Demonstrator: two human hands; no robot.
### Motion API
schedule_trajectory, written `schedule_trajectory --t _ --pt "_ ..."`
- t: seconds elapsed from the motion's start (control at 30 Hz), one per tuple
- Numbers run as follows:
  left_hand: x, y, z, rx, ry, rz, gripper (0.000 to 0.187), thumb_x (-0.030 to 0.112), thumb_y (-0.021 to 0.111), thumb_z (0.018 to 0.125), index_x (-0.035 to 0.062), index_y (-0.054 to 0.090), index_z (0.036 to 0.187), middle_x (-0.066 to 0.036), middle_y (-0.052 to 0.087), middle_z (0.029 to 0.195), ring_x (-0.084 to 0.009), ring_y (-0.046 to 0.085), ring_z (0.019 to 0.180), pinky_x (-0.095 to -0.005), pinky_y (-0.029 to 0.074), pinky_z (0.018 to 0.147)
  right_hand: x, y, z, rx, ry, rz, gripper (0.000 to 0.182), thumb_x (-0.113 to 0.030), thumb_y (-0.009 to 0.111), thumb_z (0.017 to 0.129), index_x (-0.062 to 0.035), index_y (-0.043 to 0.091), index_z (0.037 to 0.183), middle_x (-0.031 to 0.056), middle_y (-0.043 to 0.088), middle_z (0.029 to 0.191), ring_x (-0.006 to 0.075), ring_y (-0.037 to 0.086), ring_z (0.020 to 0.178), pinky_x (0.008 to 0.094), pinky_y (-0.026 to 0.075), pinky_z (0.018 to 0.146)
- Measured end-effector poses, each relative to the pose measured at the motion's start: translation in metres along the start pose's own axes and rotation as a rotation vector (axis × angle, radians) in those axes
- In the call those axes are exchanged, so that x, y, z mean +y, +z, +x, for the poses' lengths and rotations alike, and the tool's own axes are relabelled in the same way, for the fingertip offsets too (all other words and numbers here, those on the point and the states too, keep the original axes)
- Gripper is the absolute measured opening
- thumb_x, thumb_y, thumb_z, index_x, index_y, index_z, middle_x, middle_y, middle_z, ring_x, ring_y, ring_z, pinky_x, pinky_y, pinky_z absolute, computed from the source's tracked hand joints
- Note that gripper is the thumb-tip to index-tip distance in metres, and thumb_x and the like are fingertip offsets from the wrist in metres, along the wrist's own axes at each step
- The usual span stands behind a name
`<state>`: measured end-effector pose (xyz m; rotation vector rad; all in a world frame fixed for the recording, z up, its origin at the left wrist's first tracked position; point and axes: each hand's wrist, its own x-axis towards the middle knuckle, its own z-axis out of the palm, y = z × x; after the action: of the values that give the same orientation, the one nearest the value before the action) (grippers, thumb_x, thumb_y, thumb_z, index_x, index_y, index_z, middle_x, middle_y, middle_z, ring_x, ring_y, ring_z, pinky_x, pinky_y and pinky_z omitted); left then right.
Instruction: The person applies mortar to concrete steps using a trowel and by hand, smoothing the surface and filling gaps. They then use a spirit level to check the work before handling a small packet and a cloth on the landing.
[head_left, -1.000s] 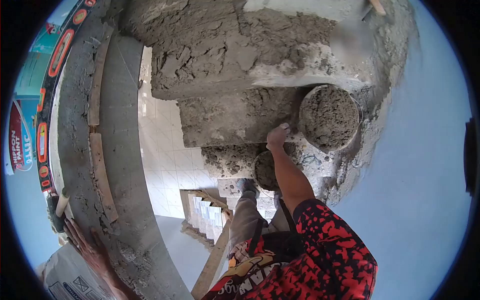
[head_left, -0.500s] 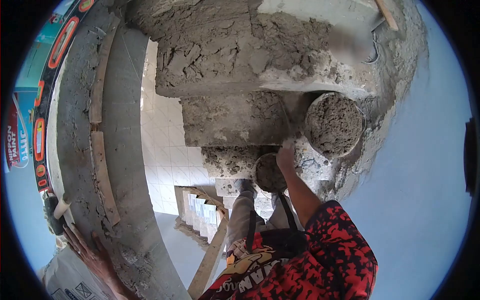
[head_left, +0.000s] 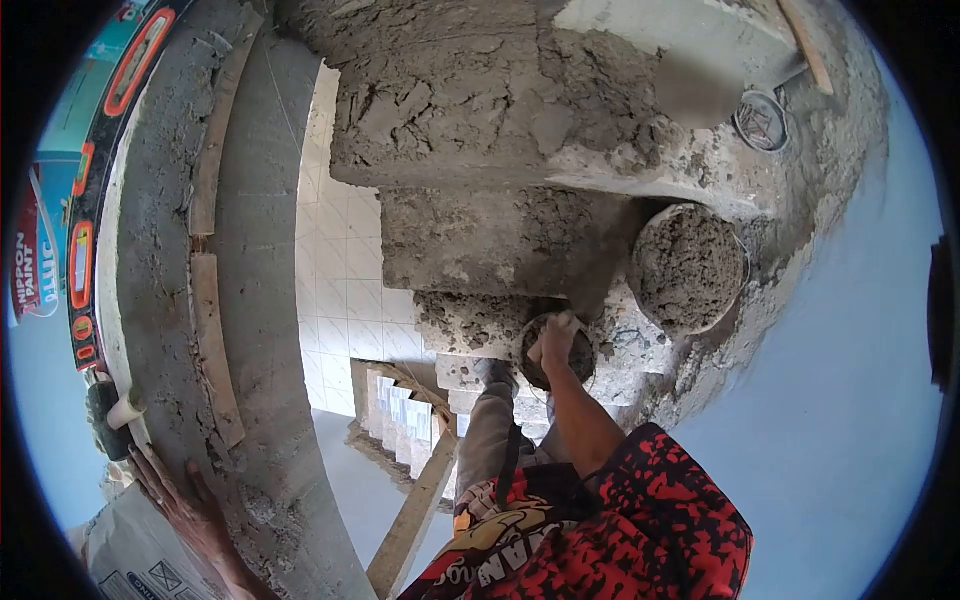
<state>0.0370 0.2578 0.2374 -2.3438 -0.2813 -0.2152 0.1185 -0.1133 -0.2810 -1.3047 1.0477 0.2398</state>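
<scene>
My right hand [head_left: 556,340] is closed above a small round bucket [head_left: 589,368] of grey mortar, on a narrow step in front of my legs. Whatever it grips is hidden or too small to make out. A larger bucket [head_left: 690,268], heaped with mortar, stands on the step to the upper right. At the lower left, my left hand [head_left: 185,505] lies with fingers stretched on the rough concrete ledge [head_left: 270,400]. Just beyond its fingertips are a dark cylindrical object [head_left: 107,415] and a short white tube [head_left: 125,411].
Mortar-covered stair steps [head_left: 450,110] rise ahead. A spirit level [head_left: 82,262] and wooden strips [head_left: 207,330] run along the ledge, beside a paint container [head_left: 45,245]. A small pail [head_left: 762,122] sits upper right by the blue wall [head_left: 840,400]. Left of the steps is a drop to tiled floor [head_left: 345,290].
My right hand has come down and left, from beside the small bucket's rim to over its mortar. The view has shifted slightly; my left hand stays on the ledge.
</scene>
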Motion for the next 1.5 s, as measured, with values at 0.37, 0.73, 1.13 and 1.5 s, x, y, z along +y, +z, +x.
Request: schedule_trajectory --t 0.37,0.73,1.13,1.5 --pt "-0.003 0.006 -0.003 -0.032 -0.022 -0.030 0.055 0.028 0.046 0.090 0.0058 0.027 0.137 -0.017 0.026 0.141 -0.0344 0.025 0.130 -0.0454 0.026 0.105 -0.032 0.148 0.054 -0.147 0.140 0.780 0.028 -0.005 0.053 0.087 -0.0140 0.039 0.110 0.0042 0.047 0.099 0.0197 0.052 0.090 0.0407 0.048 0.082" --pt "-0.003 0.004 -0.002 0.007 -0.003 -0.038 0.054 0.025 0.046 0.090 0.0082 0.027 0.137 -0.018 0.025 0.142 -0.0354 0.024 0.130 -0.0464 0.025 0.105 -0.093 0.119 0.056 -0.267 0.144 0.828 0.012 -0.008 0.049 0.089 -0.0076 0.039 0.097 0.0065 0.048 0.086 0.0221 0.052 0.076 0.0404 0.050 0.072" --pt "-0.013 0.011 -0.007 0.107 0.056 -0.022 0.052 0.033 0.043 0.092 0.0071 0.031 0.136 -0.015 0.027 0.141 -0.0332 0.025 0.131 -0.0460 0.023 0.106 -0.171 -0.120 -0.090 -0.728 0.278 0.418 0.030 -0.008 0.046 0.090 -0.0066 0.037 0.118 0.0099 0.049 0.094 0.0209 0.053 0.077 0.0378 0.050 0.070" --pt "0.347 0.034 0.007 -0.615 -0.165 -2.060 0.047 0.025 0.045 0.090 0.0042 0.037 0.131 -0.010 0.038 0.135 -0.0229 0.035 0.124 -0.0378 0.027 0.103 -0.189 -0.210 -0.168 -0.352 -0.064 0.597 0.029 -0.009 0.052 0.088 -0.0048 0.042 0.115 0.0096 0.052 0.091 0.0191 0.054 0.074 0.0361 0.051 0.065"
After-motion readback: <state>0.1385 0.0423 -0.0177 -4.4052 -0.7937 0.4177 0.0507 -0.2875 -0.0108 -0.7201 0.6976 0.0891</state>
